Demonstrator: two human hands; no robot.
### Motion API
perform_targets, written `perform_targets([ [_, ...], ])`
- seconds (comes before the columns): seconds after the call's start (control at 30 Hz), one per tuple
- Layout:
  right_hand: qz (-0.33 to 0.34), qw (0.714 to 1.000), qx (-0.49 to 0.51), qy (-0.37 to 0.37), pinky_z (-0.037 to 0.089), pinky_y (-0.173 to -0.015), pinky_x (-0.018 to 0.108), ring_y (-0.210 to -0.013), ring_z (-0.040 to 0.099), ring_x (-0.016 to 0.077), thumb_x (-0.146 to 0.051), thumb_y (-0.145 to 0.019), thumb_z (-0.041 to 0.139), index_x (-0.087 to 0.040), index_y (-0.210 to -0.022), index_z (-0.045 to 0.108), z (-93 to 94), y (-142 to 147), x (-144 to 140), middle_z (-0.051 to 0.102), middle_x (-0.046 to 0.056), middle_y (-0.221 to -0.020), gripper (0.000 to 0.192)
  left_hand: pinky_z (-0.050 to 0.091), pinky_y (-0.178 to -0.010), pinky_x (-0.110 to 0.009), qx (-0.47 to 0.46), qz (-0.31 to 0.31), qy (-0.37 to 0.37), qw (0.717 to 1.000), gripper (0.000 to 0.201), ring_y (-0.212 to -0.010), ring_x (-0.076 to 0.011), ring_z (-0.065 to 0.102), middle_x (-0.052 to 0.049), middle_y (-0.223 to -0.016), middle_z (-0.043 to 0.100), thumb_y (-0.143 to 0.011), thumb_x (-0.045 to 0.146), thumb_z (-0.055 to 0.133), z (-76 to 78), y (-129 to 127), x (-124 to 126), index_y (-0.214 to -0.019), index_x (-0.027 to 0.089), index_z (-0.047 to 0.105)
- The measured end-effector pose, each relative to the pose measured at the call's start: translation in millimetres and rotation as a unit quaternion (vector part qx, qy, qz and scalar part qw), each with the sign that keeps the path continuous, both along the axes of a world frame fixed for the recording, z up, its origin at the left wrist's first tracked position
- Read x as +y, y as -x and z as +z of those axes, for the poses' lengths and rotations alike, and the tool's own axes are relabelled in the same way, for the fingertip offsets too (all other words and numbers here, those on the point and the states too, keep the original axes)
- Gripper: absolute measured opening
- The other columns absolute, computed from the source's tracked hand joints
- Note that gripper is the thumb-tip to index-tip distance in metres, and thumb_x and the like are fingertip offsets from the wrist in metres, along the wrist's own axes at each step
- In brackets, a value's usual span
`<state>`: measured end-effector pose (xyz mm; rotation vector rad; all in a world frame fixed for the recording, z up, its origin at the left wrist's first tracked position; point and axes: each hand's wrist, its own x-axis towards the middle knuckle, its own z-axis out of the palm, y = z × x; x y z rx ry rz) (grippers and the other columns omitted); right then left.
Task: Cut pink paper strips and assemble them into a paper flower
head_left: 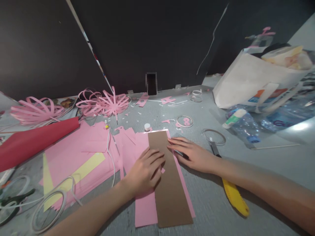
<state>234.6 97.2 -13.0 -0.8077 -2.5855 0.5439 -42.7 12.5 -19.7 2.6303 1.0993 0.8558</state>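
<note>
A brown cardboard strip (169, 190) lies lengthwise over pink paper (145, 209), whose edge shows along both long sides. My left hand (149, 167) rests on the strip's left part, palm down with the fingers spread over it. At the strip's right edge is my right hand (193, 152), its fingertips touching the cardboard. Between its thumb and fingers sits a slim dark pen (181, 153), partly hidden by the hand. Under my right forearm, a yellow box cutter (235, 196) lies on the grey table, its middle covered.
Stacked pink sheets (73, 147), a red roll (36, 141) and pink paper-strip bundles (108, 103) are at left. Coiled white wire (49, 209) lies nearer. A phone (152, 84) leans at the back. Right are a glue stick (235, 118), plastic bottles (246, 127) and a white bag (241, 78).
</note>
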Motion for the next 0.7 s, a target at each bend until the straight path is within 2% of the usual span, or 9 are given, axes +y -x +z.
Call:
perform_targets([
  [0.37,-0.002,1.000,-0.019,0.003,0.045,-0.125,0.057,-0.155,0.047,0.0285,-0.030,-0.109,0.054,-0.030,-0.153,0.065,1.4,0.1,0.0,0.057,0.007,-0.163,0.045,0.050,-0.120,-0.058,0.002,-0.006,0.008,1.000,0.035,-0.133,-0.0305,0.065,-0.015,-0.137,0.074,-0.100,0.013,0.054,2.4,0.2,-0.8,-0.132,0.015,0.068],
  [0.7,0.000,1.000,-0.004,0.004,0.045,-0.125,0.057,-0.155,0.048,0.0282,-0.030,-0.108,0.055,-0.034,-0.154,0.064,-1.2,-0.7,0.4,0.058,0.005,-0.163,0.047,0.051,-0.120,-0.059,-0.007,-0.004,0.009,1.000,0.037,-0.136,-0.0308,0.063,-0.016,-0.138,0.073,-0.098,0.012,0.054,1.6,-0.8,-0.6,-0.133,0.015,0.068],
])
